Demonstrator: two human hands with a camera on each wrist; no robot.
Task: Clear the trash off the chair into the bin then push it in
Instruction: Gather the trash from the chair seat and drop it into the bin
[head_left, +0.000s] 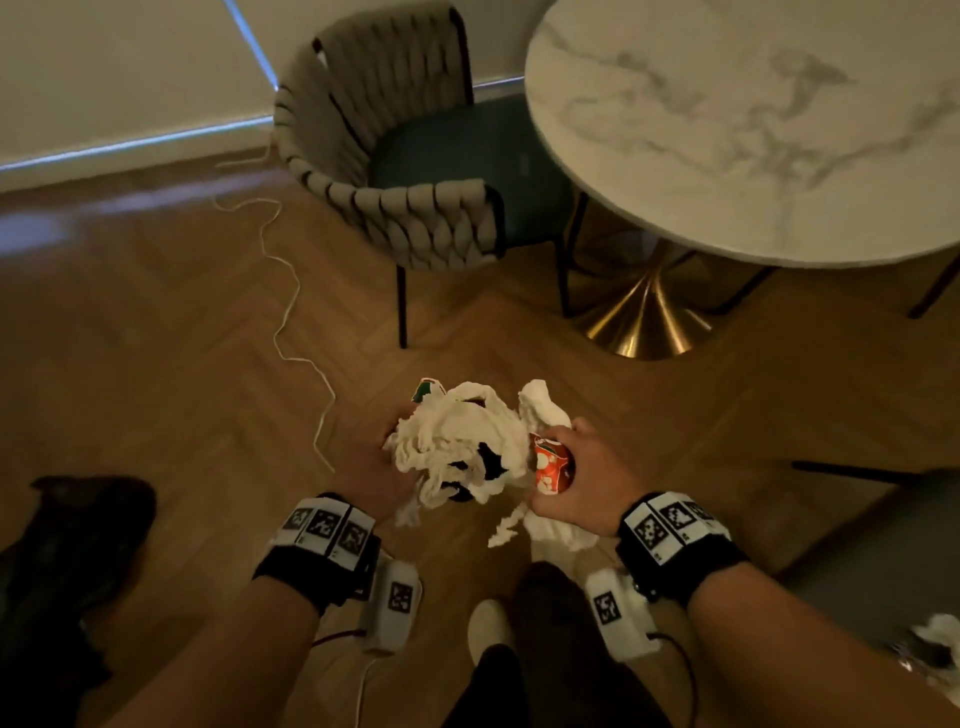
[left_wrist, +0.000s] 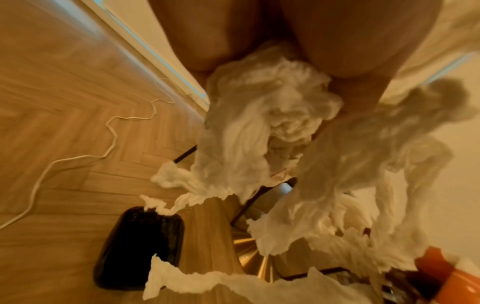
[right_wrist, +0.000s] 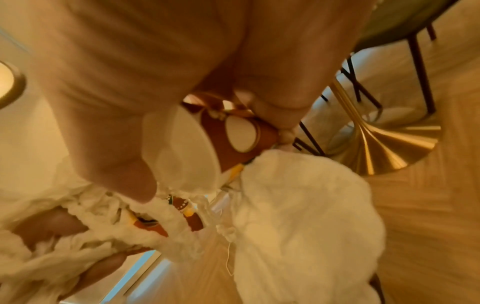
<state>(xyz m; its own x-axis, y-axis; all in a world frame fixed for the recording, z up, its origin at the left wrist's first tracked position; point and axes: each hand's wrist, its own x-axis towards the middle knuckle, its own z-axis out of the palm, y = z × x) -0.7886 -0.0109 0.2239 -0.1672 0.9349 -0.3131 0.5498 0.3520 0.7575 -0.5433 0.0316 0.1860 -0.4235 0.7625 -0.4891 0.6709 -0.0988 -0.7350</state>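
Observation:
Over the wooden floor, both hands carry a bundle of crumpled white tissues (head_left: 457, 452). My left hand (head_left: 382, 470) grips the bundle's left side, and its fingers (left_wrist: 337, 41) dig into the tissues (left_wrist: 259, 127). My right hand (head_left: 584, 478) curls round a red-orange paper cup (head_left: 553, 467) together with more tissue (right_wrist: 298, 205). The cup (right_wrist: 233, 139) lies on its side under the thumb. A green-and-white wrapper (head_left: 428, 389) pokes out at the top. The black-lined bin (left_wrist: 140, 246) stands on the floor below and to the left, a dark shape (head_left: 78, 561) in the head view.
A woven grey chair (head_left: 415, 218) with a teal seat is tucked under the round marble table (head_left: 753, 130), which stands on a gold base (head_left: 644, 322). A white cable (head_left: 291, 291) snakes across the floor. More crumpled trash (head_left: 935, 636) lies on a grey seat at the right edge.

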